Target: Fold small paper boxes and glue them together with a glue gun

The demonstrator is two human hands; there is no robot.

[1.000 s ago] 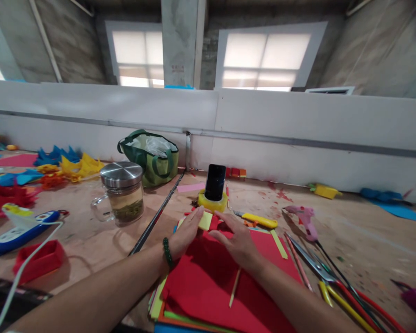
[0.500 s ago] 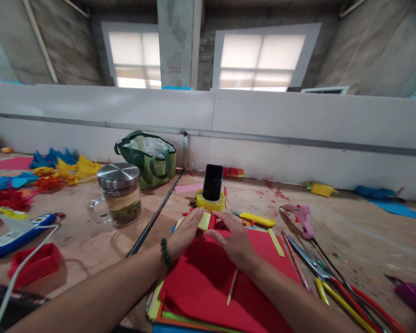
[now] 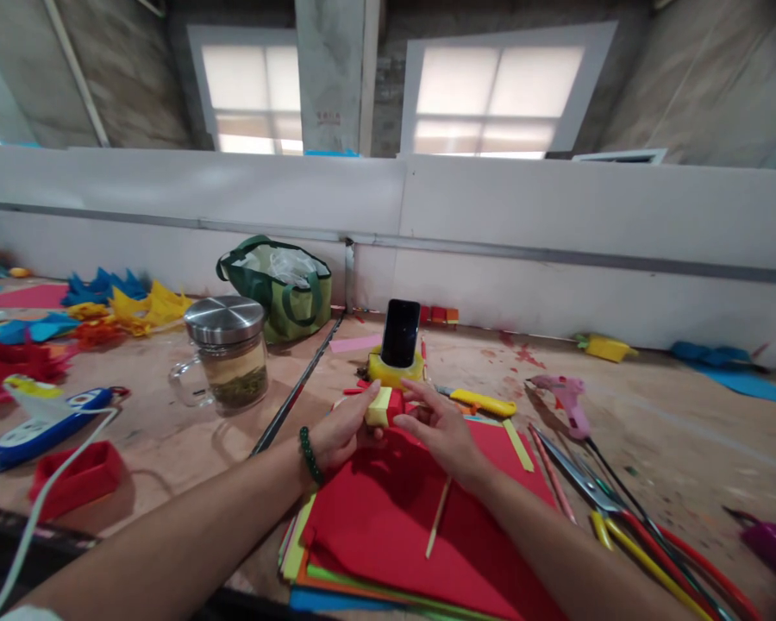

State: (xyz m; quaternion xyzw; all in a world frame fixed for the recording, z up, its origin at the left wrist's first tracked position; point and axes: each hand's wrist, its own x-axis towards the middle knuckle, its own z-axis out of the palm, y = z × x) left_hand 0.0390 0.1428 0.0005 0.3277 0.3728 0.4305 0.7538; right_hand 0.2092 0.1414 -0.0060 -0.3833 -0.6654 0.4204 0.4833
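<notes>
A small red and yellow paper block [image 3: 381, 407] is held just above the far part of a red sheet stack [image 3: 388, 509]. My left hand [image 3: 344, 435], with a green bead bracelet at its wrist, is closed around the block's yellow left side. From the right, my right hand [image 3: 445, 431] has its thumb and fingertips at the block's red end, fingers curved. Under my right forearm a thin wooden stick [image 3: 438, 517] lies on the red sheet. Just beyond the hands, a phone [image 3: 401, 332] leans upright in a yellow tape roll [image 3: 394, 373].
To the right lie a yellow cutter [image 3: 482, 402], a pink glue gun [image 3: 572, 405] and large scissors [image 3: 595, 496]. At left stand a glass tea mug [image 3: 233, 366], a green bag [image 3: 297, 310], a red open box [image 3: 81, 479] and a blue-white power strip [image 3: 52, 427].
The block has turned and come into fuller view, showing its yellow and red faces. My left fingers have moved round beneath it. The whole view has shifted slightly.
</notes>
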